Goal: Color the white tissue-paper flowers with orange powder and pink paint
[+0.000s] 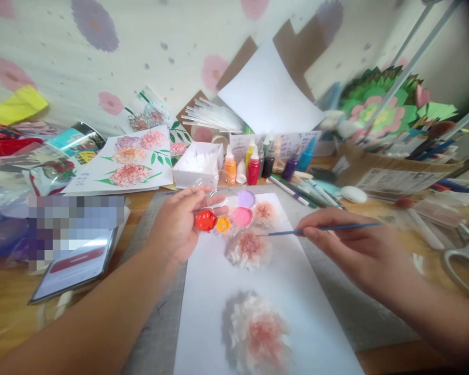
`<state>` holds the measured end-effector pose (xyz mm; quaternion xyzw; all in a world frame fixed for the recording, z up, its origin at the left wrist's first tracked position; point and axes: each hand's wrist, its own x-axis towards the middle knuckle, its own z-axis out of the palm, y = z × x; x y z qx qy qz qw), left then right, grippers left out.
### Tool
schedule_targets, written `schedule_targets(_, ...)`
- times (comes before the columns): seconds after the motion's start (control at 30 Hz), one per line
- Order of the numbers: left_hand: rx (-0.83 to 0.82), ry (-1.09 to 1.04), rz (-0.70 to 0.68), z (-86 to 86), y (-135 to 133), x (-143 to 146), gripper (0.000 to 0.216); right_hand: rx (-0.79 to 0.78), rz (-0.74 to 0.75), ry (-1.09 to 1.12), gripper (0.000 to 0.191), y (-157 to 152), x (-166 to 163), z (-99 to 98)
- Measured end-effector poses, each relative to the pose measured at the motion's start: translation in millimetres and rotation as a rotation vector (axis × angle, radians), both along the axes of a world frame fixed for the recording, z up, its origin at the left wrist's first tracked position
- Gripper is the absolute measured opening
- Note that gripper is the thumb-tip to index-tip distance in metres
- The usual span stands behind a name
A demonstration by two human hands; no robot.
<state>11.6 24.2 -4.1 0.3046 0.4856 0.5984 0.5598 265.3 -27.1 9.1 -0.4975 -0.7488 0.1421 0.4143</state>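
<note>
My left hand (177,224) grips a clear paint palette (229,211) whose wells hold red, orange, pink and lilac paint. A thin blue paintbrush (328,228) is pinched in my right hand (346,245), its tip pointing left towards a tissue flower (248,249) tinted pink. That flower lies on a white sheet (297,291) along with a smaller one (264,212) above it and a larger one (256,330) nearer to me. The sheet rests on a grey cutting mat (164,312).
Several paint bottles (254,164) and a white box (199,164) stand behind the sheet. A finished flower picture (131,161) lies at the back left, a phone (78,265) at the left. Pens (297,190), a cardboard box (394,169) and scissors (463,260) are on the right.
</note>
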Motion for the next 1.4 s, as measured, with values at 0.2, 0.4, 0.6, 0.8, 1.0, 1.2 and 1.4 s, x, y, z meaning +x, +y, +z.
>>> schedule_targets(0.2, 0.009, -0.016, 0.02, -1.3, 1.1, 0.0, 0.005, 0.086, -0.031, -0.039, 0.01, -1.3, -1.5, -2.4)
schedule_targets(0.4, 0.005, 0.009, 0.016, -1.0, 0.8, -0.4, 0.009, 0.11, 0.028, -0.07, 0.01, 0.2, -2.5, -3.1)
schedule_targets(0.6, 0.009, 0.012, 0.001, -0.3, 0.7, -0.1, 0.008, 0.089, 0.04, -0.043, 0.01, -0.3, -2.2, -1.7)
schedule_targets(0.8, 0.005, 0.014, 0.026, 0.9, 1.0, 0.4, 0.008, 0.107, -0.02, -0.049, 0.01, 0.4, -0.4, -1.4)
schedule_targets(1.0, 0.009, 0.016, 0.061, -0.5, 1.4, 0.3, 0.008, 0.118, 0.014, -0.064, 0.012, 2.6, 0.6, -5.3)
schedule_targets(1.2, 0.008, 0.005, 0.083, 3.9, -0.3, 3.5, 0.009, 0.126, 0.03, -0.034, 0.011, 4.2, -2.4, -7.0)
schedule_targets(1.4, -0.029, 0.024, 0.092, 5.5, 0.8, 5.3, 0.008, 0.122, -0.01, -0.048, 0.013, 5.7, -1.6, -6.8)
